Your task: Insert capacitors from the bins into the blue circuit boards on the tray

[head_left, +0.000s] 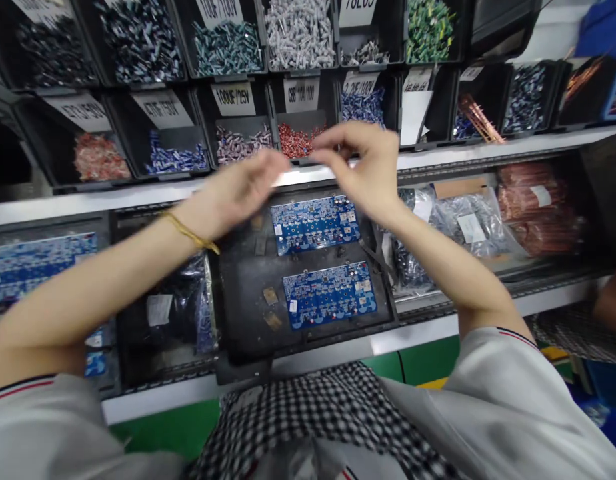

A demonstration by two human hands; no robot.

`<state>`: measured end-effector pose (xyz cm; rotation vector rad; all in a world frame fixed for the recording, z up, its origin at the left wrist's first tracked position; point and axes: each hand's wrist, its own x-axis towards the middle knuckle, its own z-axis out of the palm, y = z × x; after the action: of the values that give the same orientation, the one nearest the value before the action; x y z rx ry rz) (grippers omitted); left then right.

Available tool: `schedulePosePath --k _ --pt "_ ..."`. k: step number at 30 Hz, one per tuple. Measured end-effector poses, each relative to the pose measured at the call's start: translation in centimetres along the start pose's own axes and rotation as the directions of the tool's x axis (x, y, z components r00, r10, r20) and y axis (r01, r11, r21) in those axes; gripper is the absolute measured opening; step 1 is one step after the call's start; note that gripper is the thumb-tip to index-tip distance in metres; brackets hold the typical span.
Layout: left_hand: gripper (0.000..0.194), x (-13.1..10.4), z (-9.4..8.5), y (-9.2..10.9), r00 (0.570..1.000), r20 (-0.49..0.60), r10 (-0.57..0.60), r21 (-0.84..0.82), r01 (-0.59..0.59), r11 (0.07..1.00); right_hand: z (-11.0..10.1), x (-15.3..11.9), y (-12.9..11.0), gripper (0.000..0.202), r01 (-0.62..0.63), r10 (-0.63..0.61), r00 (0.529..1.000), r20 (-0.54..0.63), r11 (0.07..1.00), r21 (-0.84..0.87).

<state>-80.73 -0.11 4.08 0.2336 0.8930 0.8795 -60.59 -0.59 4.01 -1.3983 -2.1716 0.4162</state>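
My right hand (371, 167) hovers at the front lip of a black bin holding small red components (295, 141). Its thumb and forefinger curve toward each other in a pinch; anything between the tips is too small to make out. My left hand (245, 190), with a yellow band at its wrist, is just in front of the bin of mauve capacitors (243, 141). Motion smears its fingers, so I cannot tell whether they hold anything. Below both hands, two blue circuit boards (315, 225) lie one in front of the other on a black tray (248, 327).
Labelled bins of components, such as white ones (301, 33) and blue ones (175, 157), line the back in two rows. More boards (43, 260) lie at left. Bagged parts (468, 223) and copper-coloured bundles (533, 207) sit at right. Part of another person shows at the right edge.
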Motion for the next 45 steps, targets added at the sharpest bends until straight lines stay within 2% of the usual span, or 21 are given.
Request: schedulePosePath --k 2,3,5,7,9,12,16,18,21,23,25,27,31,36,41,45 --pt "0.035 0.0 1.3 -4.6 1.000 -0.008 -0.023 -0.023 0.022 0.999 0.1 -2.3 -2.1 0.026 0.072 -0.068 0.987 0.145 0.997 -0.027" --pt "0.035 0.0 1.9 -6.2 0.999 -0.011 -0.037 -0.048 0.036 0.998 0.1 -3.2 -2.5 0.025 0.092 -0.084 0.978 0.190 0.995 -0.030" --pt "0.035 -0.2 3.1 -8.1 0.998 -0.015 -0.065 -0.070 0.064 0.995 -0.2 -4.4 -2.6 0.023 0.110 -0.099 0.970 0.224 0.993 -0.036" --pt "0.036 -0.2 4.0 -8.8 0.997 0.001 -0.078 -0.049 0.078 0.996 -0.8 -4.9 -2.0 0.021 0.115 -0.103 0.970 0.222 0.993 -0.039" --pt "0.036 -0.2 4.6 -9.2 0.998 0.000 -0.062 -0.018 0.062 0.998 -1.6 -4.8 -1.3 0.020 0.096 -0.090 0.979 0.182 0.995 -0.024" --pt "0.030 -0.1 5.0 -9.7 0.998 0.053 0.041 0.054 -0.044 0.998 -2.7 -4.3 -0.2 0.022 0.016 -0.020 0.994 0.107 0.999 0.038" --pt "0.034 0.0 4.8 -9.8 0.973 0.178 0.149 0.194 -0.183 0.964 -3.5 -3.4 1.2 0.024 -0.010 -0.010 0.982 0.189 0.994 0.109" --pt "0.034 0.0 4.6 -9.4 0.981 0.170 0.092 0.228 -0.130 0.965 -3.8 -3.0 2.0 0.023 0.002 -0.015 0.976 0.216 0.998 0.057" --pt "0.030 -0.1 3.9 -9.0 0.995 0.088 -0.042 0.221 0.022 0.975 -3.7 -2.1 3.8 0.020 0.067 -0.044 0.962 0.269 0.995 -0.080" --pt "0.030 -0.5 3.4 -9.2 0.993 0.067 -0.095 0.211 0.078 0.974 -3.1 -1.7 5.5 0.020 0.149 -0.099 0.928 0.359 0.982 -0.115" --pt "0.030 -1.0 3.1 -9.8 0.987 0.095 -0.132 0.210 0.109 0.971 -2.3 -1.4 6.9 0.023 0.224 -0.155 0.887 0.436 0.968 -0.112" --pt "0.029 -1.5 2.9 -10.4 0.980 0.110 -0.165 0.204 0.140 0.969 -1.7 -1.4 7.8 0.026 0.266 -0.185 0.869 0.460 0.957 -0.118" --pt "0.024 -2.2 2.9 -11.1 0.980 0.080 -0.182 0.190 0.165 0.968 -1.3 -1.8 7.9 0.027 0.290 -0.194 0.869 0.454 0.945 -0.153" --pt "0.022 -2.6 3.2 -11.0 0.981 0.074 -0.177 0.161 0.164 0.973 -1.1 -2.0 8.0 0.028 0.327 -0.212 0.865 0.455 0.925 -0.191" --pt "0.017 -2.2 2.7 -11.0 0.987 0.100 -0.129 0.193 0.108 0.975 -1.1 -2.0 8.2 0.032 0.399 -0.270 0.849 0.454 0.891 -0.217" --pt "0.017 -1.9 2.8 -10.9 0.988 0.048 -0.148 0.169 0.138 0.976 -1.4 -2.1 7.6 0.033 0.416 -0.270 0.833 0.482 0.881 -0.226"
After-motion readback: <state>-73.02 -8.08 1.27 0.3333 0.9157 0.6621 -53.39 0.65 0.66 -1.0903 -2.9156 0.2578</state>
